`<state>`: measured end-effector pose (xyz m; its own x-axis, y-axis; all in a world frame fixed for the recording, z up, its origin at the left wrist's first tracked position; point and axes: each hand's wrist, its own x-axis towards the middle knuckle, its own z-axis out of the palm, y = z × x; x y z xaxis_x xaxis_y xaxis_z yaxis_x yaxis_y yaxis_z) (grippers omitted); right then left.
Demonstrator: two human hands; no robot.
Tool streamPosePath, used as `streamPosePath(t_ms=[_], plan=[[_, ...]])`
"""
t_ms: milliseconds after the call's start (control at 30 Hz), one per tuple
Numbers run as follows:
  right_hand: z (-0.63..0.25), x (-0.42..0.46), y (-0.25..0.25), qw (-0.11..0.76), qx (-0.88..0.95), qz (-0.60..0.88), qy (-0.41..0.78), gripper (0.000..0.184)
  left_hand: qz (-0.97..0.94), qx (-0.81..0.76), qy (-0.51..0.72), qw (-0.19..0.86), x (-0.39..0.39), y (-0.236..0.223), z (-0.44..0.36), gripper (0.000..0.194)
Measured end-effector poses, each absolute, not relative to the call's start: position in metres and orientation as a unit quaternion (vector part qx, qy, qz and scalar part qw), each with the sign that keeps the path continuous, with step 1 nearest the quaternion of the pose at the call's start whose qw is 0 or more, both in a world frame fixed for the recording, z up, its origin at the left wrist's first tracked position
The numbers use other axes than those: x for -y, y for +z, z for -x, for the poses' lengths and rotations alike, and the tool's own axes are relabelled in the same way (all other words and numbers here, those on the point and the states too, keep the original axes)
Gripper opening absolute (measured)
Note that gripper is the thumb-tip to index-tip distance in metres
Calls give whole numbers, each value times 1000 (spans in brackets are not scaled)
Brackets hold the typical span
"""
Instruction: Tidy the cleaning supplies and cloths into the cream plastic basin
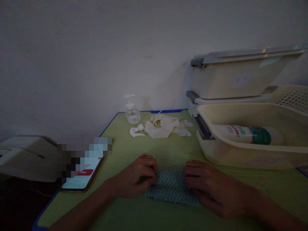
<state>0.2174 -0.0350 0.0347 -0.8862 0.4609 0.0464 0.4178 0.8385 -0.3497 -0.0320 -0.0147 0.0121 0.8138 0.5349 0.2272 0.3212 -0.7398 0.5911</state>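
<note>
A teal, knit-textured rectangular cloth (170, 186) lies on the green table in front of me, with a crease or fold line across it. My left hand (141, 176) has its curled fingers closed on the cloth's left end. At the other end, my right hand (211, 186) grips the cloth with bent fingers, its thumb low along the near edge. The fingers hide both ends of the cloth. Beyond the hands lie crumpled white gloves (166, 126).
A clear pump bottle (133, 116) and a white nozzle piece (136, 131) stand and lie near the gloves. On the right, a cream basket (231, 157) holds a white-and-green bottle (247, 134), before stacked lidded boxes (228, 80). A lit phone (83, 179) is at the table's left edge.
</note>
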Motion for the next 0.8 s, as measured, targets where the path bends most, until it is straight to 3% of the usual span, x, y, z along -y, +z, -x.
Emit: streamPosePath(t_ms=[267, 567, 800], plan=[[-217, 35, 36, 27, 953, 247, 173, 6, -901, -272, 186, 281, 11, -1, 28, 26], [-219, 34, 33, 23, 957, 230, 174, 12, -915, -255, 153, 272, 8, -5, 30, 31], [-219, 36, 41, 28, 961, 230, 153, 13, -898, -244, 276, 239, 14, -3, 29, 37]])
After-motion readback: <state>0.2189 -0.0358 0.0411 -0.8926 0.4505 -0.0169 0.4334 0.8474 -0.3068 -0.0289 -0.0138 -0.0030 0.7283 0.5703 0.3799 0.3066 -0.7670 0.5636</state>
